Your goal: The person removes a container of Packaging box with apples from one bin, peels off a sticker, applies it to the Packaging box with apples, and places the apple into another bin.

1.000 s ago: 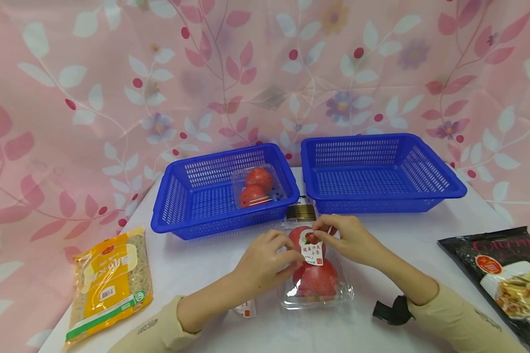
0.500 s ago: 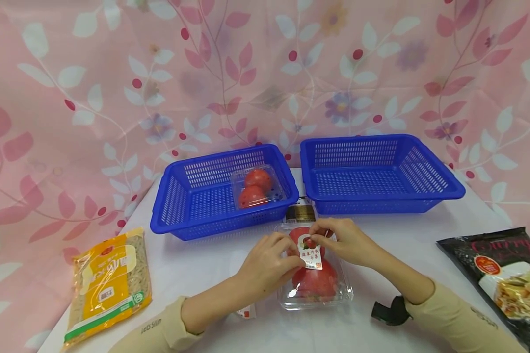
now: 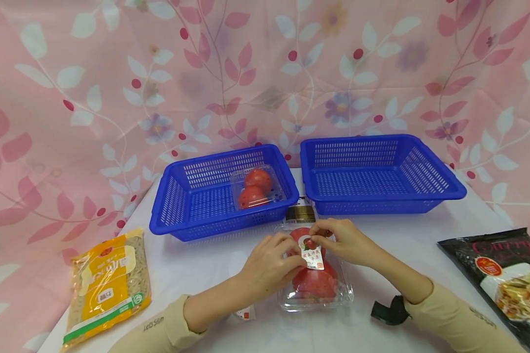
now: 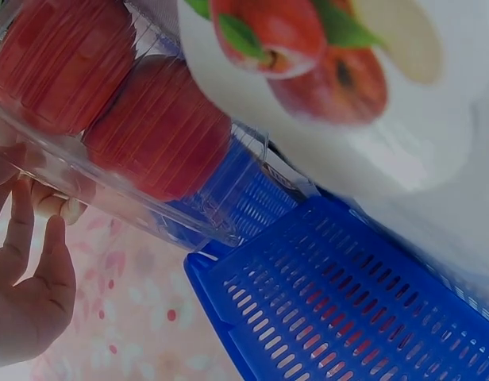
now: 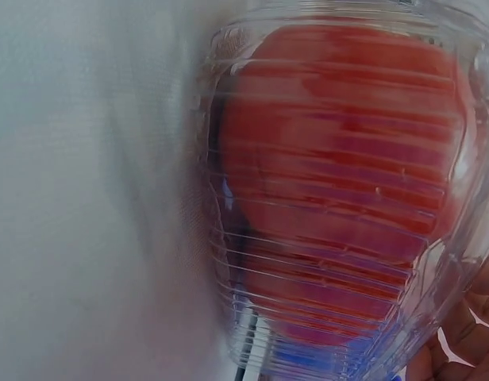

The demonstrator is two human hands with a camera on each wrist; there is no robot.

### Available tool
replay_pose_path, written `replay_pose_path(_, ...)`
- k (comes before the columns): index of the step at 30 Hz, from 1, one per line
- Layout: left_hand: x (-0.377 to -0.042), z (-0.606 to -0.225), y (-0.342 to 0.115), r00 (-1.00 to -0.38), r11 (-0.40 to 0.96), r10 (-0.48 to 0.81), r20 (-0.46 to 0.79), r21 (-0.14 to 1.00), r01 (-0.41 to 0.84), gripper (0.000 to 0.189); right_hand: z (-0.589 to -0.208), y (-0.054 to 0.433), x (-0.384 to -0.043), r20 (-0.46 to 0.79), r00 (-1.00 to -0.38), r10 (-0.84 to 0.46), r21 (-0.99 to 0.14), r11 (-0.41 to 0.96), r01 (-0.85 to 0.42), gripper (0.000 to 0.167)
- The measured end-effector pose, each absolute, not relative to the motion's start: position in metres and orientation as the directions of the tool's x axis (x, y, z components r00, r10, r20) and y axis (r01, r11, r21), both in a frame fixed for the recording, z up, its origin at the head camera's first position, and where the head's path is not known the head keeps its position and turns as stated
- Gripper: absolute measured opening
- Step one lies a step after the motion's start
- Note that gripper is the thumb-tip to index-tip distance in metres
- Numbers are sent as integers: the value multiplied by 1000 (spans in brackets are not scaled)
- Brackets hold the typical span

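Observation:
A clear plastic clamshell box (image 3: 344,294) with two round red fruits (image 3: 315,283) lies in front of me in the head view. Over its lid is a white sticker label (image 3: 314,261) with an apple print and red characters. My left hand (image 3: 268,262) pinches the label's lower left edge. At its top, the thumb and fingertips of my right hand (image 3: 345,240) pinch it near the printed apple. The right wrist view shows the ribbed side of the clamshell box (image 5: 340,159) close up. Another apple-print label (image 4: 332,135) fills the upper right of the left wrist view.
Behind stand two blue baskets; the left basket (image 3: 176,223) holds a similar clamshell of red fruits (image 3: 255,186), the right basket (image 3: 380,196) is bare. A black-and-gold package (image 3: 301,212) lies between them. A yellow bag (image 3: 108,289) is left, a black curry packet (image 3: 503,274) right.
The label has shifted slightly left and down over the box, and both hands have moved a little with it. The box and baskets stay in place.

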State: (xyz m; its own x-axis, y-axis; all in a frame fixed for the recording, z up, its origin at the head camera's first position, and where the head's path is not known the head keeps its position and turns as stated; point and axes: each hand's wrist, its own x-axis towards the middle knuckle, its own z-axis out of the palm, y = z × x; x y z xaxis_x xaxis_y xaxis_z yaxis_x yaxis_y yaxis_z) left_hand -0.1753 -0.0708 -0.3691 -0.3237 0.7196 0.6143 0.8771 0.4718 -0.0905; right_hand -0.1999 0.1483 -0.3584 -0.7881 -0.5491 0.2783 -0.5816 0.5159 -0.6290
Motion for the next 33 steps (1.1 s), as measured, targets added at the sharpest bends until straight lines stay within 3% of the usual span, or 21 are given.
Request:
replay_pose_path(19, -174, -370, -70, -339, 459, 725, 600, -55, 887, 6, -366, 140, -195, 389, -773, -502, -424, 647, -634, 14)
replay_pose_path(33, -174, -372, -69, -351, 465, 730, 586, -49, 884, 5, -369, 140, -198, 435, -730, -527, -386, 623, -680, 13)
